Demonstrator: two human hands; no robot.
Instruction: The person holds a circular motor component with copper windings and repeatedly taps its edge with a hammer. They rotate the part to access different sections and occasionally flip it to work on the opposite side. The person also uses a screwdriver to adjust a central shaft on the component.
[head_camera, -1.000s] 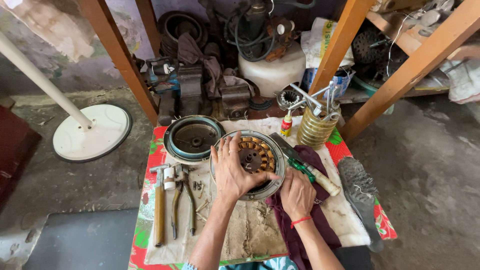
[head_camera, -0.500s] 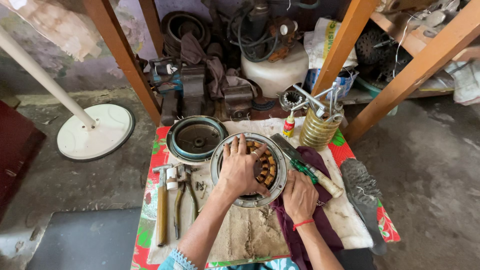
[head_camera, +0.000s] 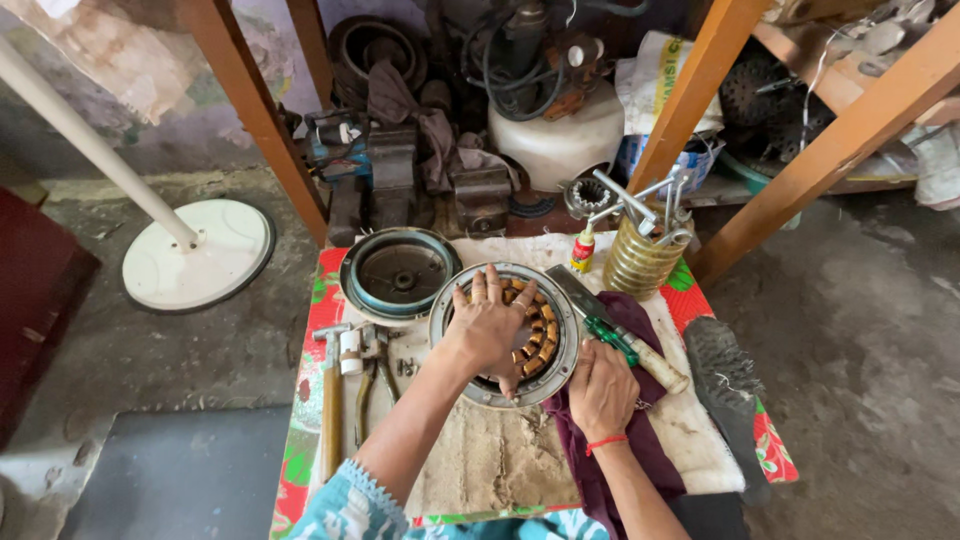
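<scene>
Left hand (head_camera: 490, 325) lies flat, fingers spread wide, on the round fan motor (head_camera: 505, 335) at mid-table. Right hand (head_camera: 603, 388) rests loosely curled — gripping nothing — on the maroon cloth (head_camera: 610, 460), touching the motor's right rim. Hammer (head_camera: 332, 400) lies left.

soft daylight, sharp focus, wide-angle edge distortion

At frame centre a stator (head_camera: 545, 335) lies on the table (head_camera: 690, 440), a cover (head_camera: 398, 273) at its upper left, a hammer (head_camera: 331, 400) at lower left, a jar (head_camera: 640, 262) at upper right.
</scene>
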